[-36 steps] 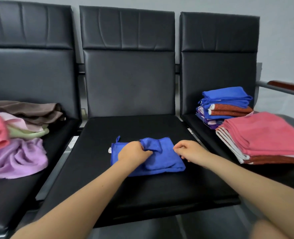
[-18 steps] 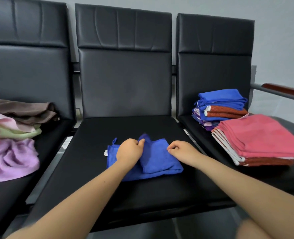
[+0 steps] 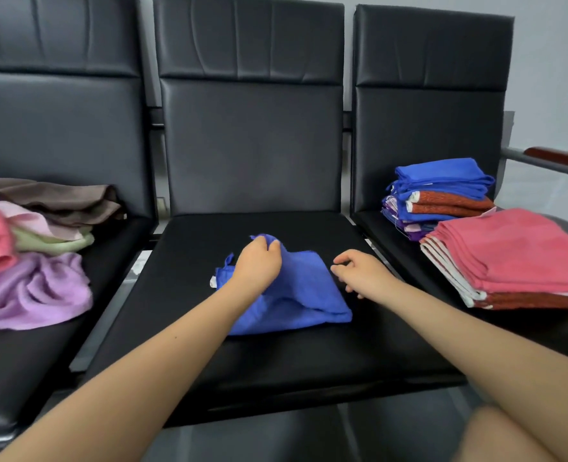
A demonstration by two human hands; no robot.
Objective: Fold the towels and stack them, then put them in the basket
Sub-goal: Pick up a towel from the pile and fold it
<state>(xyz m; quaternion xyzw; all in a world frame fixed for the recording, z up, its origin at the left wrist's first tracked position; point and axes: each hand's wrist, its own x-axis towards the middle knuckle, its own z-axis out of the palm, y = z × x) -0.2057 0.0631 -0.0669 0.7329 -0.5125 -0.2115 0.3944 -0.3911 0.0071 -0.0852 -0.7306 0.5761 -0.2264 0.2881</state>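
blue towel (image 3: 296, 291): soft matt cloth | seat (image 3: 275, 361): smooth black leather-like, slight sheen | armrest (image 3: 556, 157): glossy wood

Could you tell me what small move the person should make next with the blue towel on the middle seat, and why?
Probably lay the pinched corner across and flatten it: the left hand grips a raised fold of the crumpled blue microfibre towel, while the right hand hovers loosely curled at its right edge, holding nothing.

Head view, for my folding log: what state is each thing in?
blue towel: partly folded, on middle seat
left hand: grips towel's raised edge
right hand: beside towel, grip unclear
pink stack: folded
blue stack: folded
lilac towel: crumpled
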